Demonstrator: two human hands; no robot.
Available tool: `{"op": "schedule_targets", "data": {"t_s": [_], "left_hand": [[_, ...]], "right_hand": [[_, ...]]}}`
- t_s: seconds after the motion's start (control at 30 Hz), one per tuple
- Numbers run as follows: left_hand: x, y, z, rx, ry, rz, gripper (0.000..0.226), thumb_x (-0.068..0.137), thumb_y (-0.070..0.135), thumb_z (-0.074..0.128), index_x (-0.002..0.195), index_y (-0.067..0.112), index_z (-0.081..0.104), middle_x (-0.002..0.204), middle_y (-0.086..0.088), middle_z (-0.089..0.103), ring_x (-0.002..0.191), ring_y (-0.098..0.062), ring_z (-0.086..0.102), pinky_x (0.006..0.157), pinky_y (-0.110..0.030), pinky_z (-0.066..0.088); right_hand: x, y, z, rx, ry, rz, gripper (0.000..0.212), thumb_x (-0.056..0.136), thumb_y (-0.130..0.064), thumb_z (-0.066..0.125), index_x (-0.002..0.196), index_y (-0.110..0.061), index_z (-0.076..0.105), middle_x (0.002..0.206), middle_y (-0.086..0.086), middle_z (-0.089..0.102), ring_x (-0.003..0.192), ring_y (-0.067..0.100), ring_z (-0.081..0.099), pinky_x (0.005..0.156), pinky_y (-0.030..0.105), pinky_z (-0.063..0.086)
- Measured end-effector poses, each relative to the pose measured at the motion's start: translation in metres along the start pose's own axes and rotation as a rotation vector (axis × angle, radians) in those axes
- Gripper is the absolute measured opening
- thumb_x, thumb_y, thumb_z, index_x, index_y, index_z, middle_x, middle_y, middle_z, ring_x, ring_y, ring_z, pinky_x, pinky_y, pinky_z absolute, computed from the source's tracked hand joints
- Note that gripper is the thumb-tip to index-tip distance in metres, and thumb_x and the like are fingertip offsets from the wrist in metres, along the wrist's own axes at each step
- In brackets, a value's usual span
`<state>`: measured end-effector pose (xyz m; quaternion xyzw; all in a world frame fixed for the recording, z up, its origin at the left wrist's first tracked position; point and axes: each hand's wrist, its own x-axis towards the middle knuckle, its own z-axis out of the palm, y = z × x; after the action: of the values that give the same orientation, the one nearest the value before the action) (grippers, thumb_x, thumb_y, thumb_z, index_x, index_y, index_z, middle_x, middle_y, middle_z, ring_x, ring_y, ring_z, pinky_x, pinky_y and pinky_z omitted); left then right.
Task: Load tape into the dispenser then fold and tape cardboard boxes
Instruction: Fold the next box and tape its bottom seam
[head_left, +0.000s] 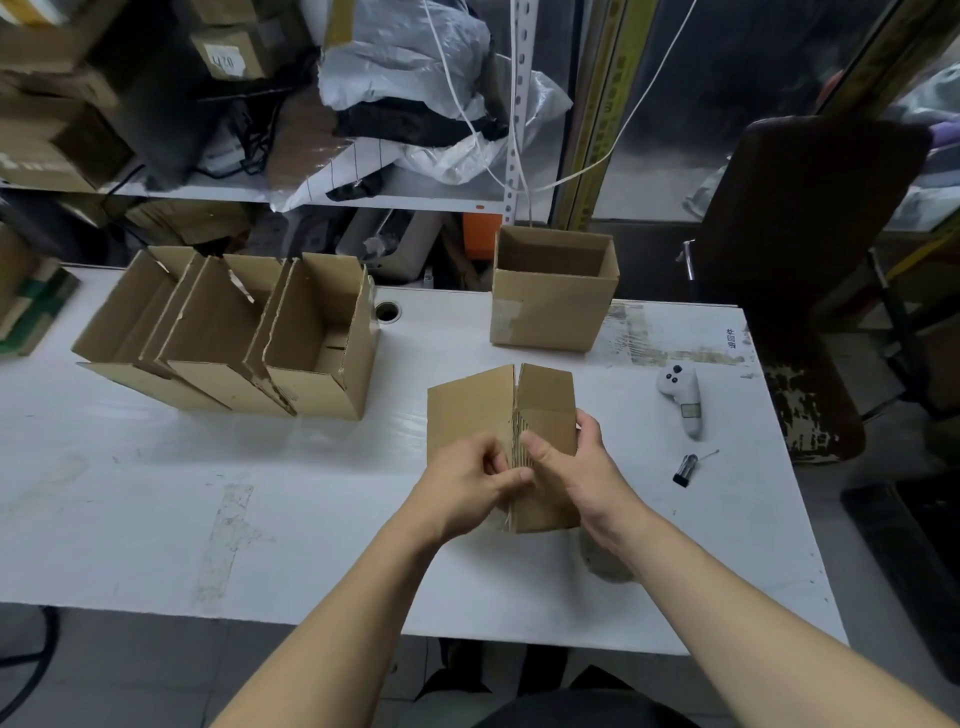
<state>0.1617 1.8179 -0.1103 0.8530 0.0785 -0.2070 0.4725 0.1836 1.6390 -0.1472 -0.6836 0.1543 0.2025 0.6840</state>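
Both hands hold a small cardboard box (488, 415) just above the near middle of the white table (156, 493), its two top flaps folded down so that they meet along a seam running away from the person. The left hand (467, 483) has its fingers curled in against the near end of that seam, thumb and fingertips pinching the ragged corrugated edge of the flap. The right hand (576, 467) wraps the box's right side, thumb lying on top beside the seam and fingers curled round the far right corner. To the left on the table stand three open cartons (234, 338) pressed side by side, their flaps upright and some edges torn. At the far edge, well apart from the held box, an open-topped box (550, 301) stands upright. To the right lie a white handheld controller (680, 395) and, nearer the person, a small black-capped tool (687, 468). A dark chair (810, 249) stands past the table's right end.
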Motion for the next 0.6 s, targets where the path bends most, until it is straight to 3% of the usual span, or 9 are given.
{"op": "schedule_targets", "data": {"t_s": [0.07, 0.23, 0.33, 0.4, 0.43, 0.5, 0.6], "left_hand": [[-0.001, 0.004, 0.004, 0.025, -0.01, 0.017, 0.038, 0.086, 0.041, 0.082, 0.076, 0.02, 0.053, 0.066, 0.008, 0.06, 0.06, -0.011, 0.052, 0.058, -0.027, 0.042], [-0.008, 0.004, 0.013, 0.0, -0.045, 0.02, 0.04, 0.085, 0.049, 0.082, 0.077, 0.023, 0.052, 0.069, 0.012, 0.056, 0.063, -0.008, 0.05, 0.057, -0.023, 0.037], [-0.006, -0.011, 0.003, -0.078, 0.218, -0.033, 0.038, 0.086, 0.055, 0.076, 0.09, 0.021, 0.061, 0.082, 0.007, 0.066, 0.078, -0.013, 0.062, 0.067, -0.027, 0.047], [-0.002, -0.03, -0.01, 0.005, 0.459, -0.093, 0.049, 0.089, 0.056, 0.072, 0.115, 0.016, 0.06, 0.109, -0.001, 0.065, 0.106, -0.023, 0.061, 0.088, -0.034, 0.048], [-0.001, -0.039, -0.017, 0.084, 0.5, -0.147, 0.063, 0.09, 0.059, 0.069, 0.131, 0.013, 0.056, 0.125, -0.006, 0.06, 0.12, -0.027, 0.054, 0.1, -0.038, 0.044], [-0.002, -0.052, -0.028, 0.12, 0.452, -0.242, 0.077, 0.089, 0.068, 0.063, 0.142, 0.014, 0.049, 0.141, -0.008, 0.054, 0.132, -0.031, 0.046, 0.109, -0.046, 0.041], [-0.007, -0.055, -0.034, -0.154, 0.341, -0.294, 0.059, 0.09, 0.067, 0.064, 0.129, 0.023, 0.055, 0.125, 0.005, 0.064, 0.114, -0.02, 0.059, 0.091, -0.039, 0.052]], "right_hand": [[-0.002, -0.005, 0.002, -0.117, 0.021, 0.011, 0.11, 0.048, -0.075, 0.092, 0.135, -0.042, 0.034, 0.119, -0.013, 0.071, 0.109, 0.011, 0.07, 0.095, 0.039, 0.058], [0.004, -0.008, 0.005, -0.204, 0.089, 0.028, 0.109, 0.055, -0.07, 0.09, 0.143, -0.038, 0.033, 0.117, -0.012, 0.071, 0.108, 0.013, 0.07, 0.097, 0.042, 0.058], [0.01, -0.003, 0.002, -0.092, 0.109, 0.051, 0.117, 0.051, -0.071, 0.093, 0.145, -0.03, 0.037, 0.121, -0.009, 0.073, 0.11, 0.014, 0.072, 0.1, 0.045, 0.057], [0.01, -0.004, 0.0, 0.035, 0.07, 0.062, 0.104, 0.065, -0.058, 0.093, 0.145, -0.026, 0.035, 0.122, -0.004, 0.075, 0.111, 0.015, 0.073, 0.101, 0.043, 0.056], [0.009, -0.006, -0.001, 0.076, 0.041, 0.068, 0.096, 0.073, -0.051, 0.091, 0.145, -0.025, 0.033, 0.121, -0.002, 0.075, 0.111, 0.015, 0.072, 0.099, 0.04, 0.055], [0.01, -0.008, -0.002, 0.115, 0.005, 0.085, 0.088, 0.078, -0.047, 0.086, 0.143, -0.024, 0.032, 0.122, 0.001, 0.075, 0.113, 0.018, 0.071, 0.094, 0.037, 0.053], [0.011, -0.007, 0.005, 0.047, 0.06, 0.076, 0.092, 0.066, -0.065, 0.084, 0.137, -0.026, 0.039, 0.13, -0.005, 0.066, 0.118, 0.017, 0.067, 0.102, 0.044, 0.054]]}}
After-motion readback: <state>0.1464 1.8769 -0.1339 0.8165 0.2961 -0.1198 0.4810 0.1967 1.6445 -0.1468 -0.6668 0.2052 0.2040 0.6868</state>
